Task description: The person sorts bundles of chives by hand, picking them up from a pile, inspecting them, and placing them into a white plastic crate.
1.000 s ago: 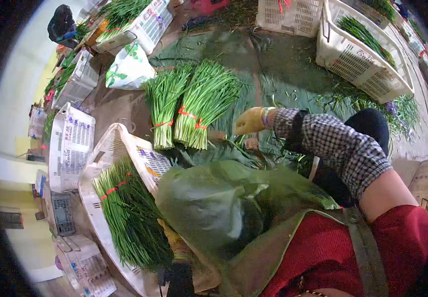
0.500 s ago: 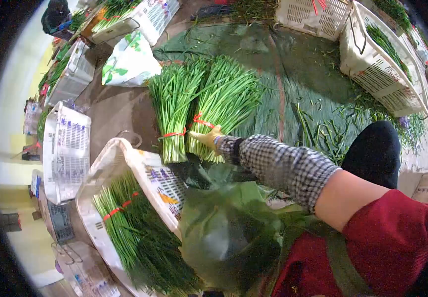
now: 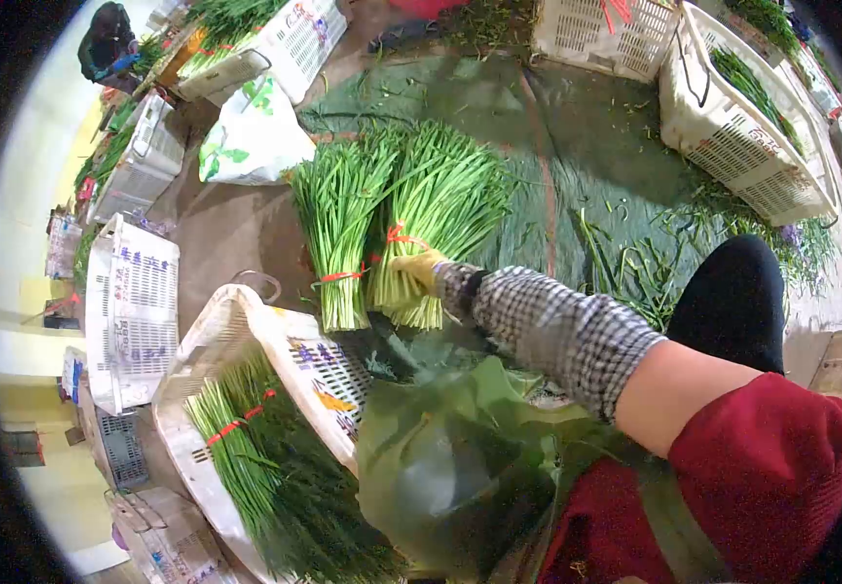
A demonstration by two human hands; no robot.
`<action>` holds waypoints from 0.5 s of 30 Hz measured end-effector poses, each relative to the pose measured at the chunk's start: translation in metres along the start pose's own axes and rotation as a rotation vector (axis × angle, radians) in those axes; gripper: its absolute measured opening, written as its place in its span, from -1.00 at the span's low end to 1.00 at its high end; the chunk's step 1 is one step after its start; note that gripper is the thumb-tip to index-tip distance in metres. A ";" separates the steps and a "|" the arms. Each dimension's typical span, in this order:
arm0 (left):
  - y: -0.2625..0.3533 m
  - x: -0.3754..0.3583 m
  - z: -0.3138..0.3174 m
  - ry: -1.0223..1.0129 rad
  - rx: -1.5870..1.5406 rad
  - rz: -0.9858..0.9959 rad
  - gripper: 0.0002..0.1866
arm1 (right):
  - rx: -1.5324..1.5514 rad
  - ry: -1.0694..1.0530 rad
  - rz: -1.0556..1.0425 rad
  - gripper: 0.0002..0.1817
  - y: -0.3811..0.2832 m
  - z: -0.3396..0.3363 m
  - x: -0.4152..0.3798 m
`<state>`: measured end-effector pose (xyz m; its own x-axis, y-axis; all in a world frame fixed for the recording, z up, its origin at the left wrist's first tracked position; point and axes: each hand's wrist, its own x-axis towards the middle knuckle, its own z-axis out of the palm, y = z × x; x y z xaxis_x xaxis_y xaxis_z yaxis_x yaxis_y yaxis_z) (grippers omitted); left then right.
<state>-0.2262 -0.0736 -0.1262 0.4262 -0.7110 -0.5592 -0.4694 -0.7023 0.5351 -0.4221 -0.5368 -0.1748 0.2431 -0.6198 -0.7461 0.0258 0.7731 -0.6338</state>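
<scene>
My right hand (image 3: 419, 270), in a yellow glove and checked sleeve cover, is closed around the pale stalk end of a bunch of chives (image 3: 455, 185), just below its red tie. Beside it on the left lies a second bunch of chives (image 3: 335, 224), also bound in red. Both rest on the dark green ground sheet with their leaves pointing away from me. The fingers on the bunch's far side are partly hidden. My left hand is out of view.
A white crate (image 3: 309, 365) holding more tied chives (image 3: 275, 467) stands at front left. A white bag (image 3: 254, 136) is behind the bunches. Another crate (image 3: 752, 127) stands far right, near loose leaf scraps (image 3: 625, 263). A person (image 3: 109, 47) is at the upper left.
My right hand has closed around the right bunch's stalks, where its thumb stuck out before. The stalk end looks slightly shifted and tilted. The person at the upper left shows more fully.
</scene>
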 end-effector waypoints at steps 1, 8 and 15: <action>0.001 -0.001 -0.001 0.005 0.002 0.010 -0.27 | 0.122 -0.095 -0.127 -0.39 -0.003 -0.008 -0.019; 0.020 -0.016 -0.022 0.010 0.035 0.121 -0.31 | 0.322 -0.453 -0.063 -0.61 -0.039 -0.116 -0.097; 0.159 -0.080 -0.141 0.324 0.226 0.432 -0.30 | 0.324 -0.555 -0.157 -0.72 -0.054 -0.182 -0.215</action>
<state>-0.2258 -0.1335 0.0926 0.3578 -0.9304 -0.0793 -0.7913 -0.3472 0.5033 -0.6519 -0.4700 -0.0167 0.6739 -0.6340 -0.3794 0.3708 0.7343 -0.5685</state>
